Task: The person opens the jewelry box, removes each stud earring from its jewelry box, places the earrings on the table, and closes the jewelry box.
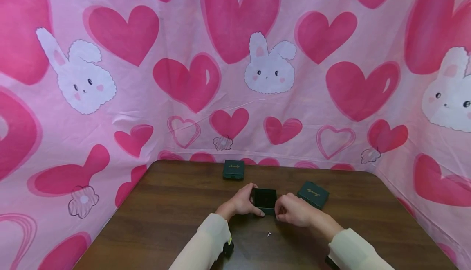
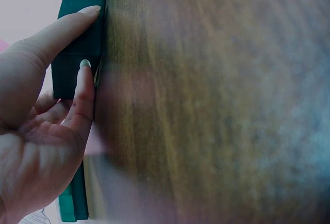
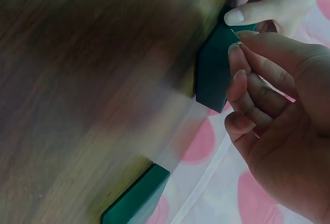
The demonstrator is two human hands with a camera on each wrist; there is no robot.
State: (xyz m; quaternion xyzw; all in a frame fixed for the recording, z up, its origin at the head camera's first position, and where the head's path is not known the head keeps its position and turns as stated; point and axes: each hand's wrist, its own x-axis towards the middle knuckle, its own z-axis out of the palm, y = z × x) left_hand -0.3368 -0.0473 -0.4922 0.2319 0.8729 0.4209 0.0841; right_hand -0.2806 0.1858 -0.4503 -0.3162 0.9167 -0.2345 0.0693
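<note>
My left hand (image 1: 242, 202) grips a small dark green jewelry box (image 1: 270, 211) at its left side, thumb along the front. The box sits lidless on the table, its dark inside facing up. At its right edge is my right hand (image 1: 295, 210), thumb and forefinger pinched together. Between those fingertips, the right wrist view shows a thin, shiny metal piece (image 3: 235, 34), mostly hidden; I cannot tell its kind. A tiny silvery piece like a stud earring (image 1: 269, 234) lies on the wood in front of the box.
A green lid (image 1: 313, 194) with gold lettering lies just behind my right hand. Farther back on the left stands another green box (image 1: 234, 169), closed. The brown wooden table (image 1: 176, 204) ends at a pink cloth backdrop (image 1: 235, 98) with hearts and rabbits.
</note>
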